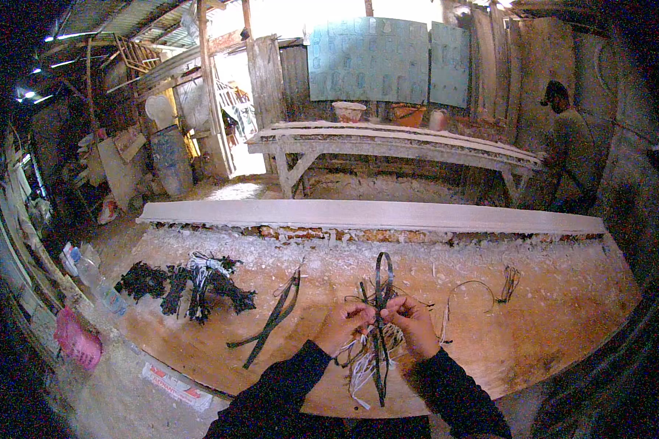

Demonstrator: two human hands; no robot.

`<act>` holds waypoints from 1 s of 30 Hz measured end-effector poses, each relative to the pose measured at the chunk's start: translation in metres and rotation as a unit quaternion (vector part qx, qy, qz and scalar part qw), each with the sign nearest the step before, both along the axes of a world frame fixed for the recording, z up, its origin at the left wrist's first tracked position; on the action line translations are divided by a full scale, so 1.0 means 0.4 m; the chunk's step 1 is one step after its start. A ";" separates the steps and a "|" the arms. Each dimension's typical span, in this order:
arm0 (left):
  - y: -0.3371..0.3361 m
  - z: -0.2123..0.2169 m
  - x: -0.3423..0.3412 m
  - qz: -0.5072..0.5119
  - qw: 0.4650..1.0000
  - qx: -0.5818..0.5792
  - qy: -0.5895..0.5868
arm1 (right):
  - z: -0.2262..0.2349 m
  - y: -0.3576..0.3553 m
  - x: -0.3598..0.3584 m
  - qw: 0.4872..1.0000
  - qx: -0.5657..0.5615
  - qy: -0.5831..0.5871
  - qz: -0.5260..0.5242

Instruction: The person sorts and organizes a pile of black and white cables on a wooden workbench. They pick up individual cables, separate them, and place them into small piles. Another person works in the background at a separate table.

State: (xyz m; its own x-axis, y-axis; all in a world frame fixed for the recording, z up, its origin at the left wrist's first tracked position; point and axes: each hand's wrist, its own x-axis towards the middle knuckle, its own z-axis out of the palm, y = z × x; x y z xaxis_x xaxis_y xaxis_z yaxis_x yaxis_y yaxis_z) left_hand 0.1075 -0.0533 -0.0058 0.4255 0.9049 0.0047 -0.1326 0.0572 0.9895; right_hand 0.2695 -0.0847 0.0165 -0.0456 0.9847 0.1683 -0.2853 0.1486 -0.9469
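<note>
Black strap (378,340) | long axis fore-aft (loop (384,255) pointing away) | left fingers (359,312), right fingers (397,310): pinched on it

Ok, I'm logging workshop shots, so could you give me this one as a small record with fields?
Left hand: pinching a looped black strap
Right hand: pinching the same strap
Beneath: tangled white strings
Table, left: dark bundles, crossed black strips
Table, right: thin dark cords
Background: long bench, orange tub, another person
</note>
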 end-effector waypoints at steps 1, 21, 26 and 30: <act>-0.001 0.003 0.003 0.030 0.999 0.010 -0.015 | -0.001 0.000 0.000 1.000 0.000 -0.002 0.001; 0.012 -0.004 -0.005 0.019 0.983 -0.114 -0.141 | 0.003 -0.013 -0.007 0.975 0.123 -0.184 0.031; 0.005 0.010 -0.007 0.024 0.984 -0.121 -0.132 | 0.030 -0.027 -0.024 0.921 0.236 -0.310 -0.015; 0.002 0.011 -0.002 0.031 0.982 -0.131 -0.132 | 0.024 -0.030 -0.023 0.909 0.239 -0.335 -0.067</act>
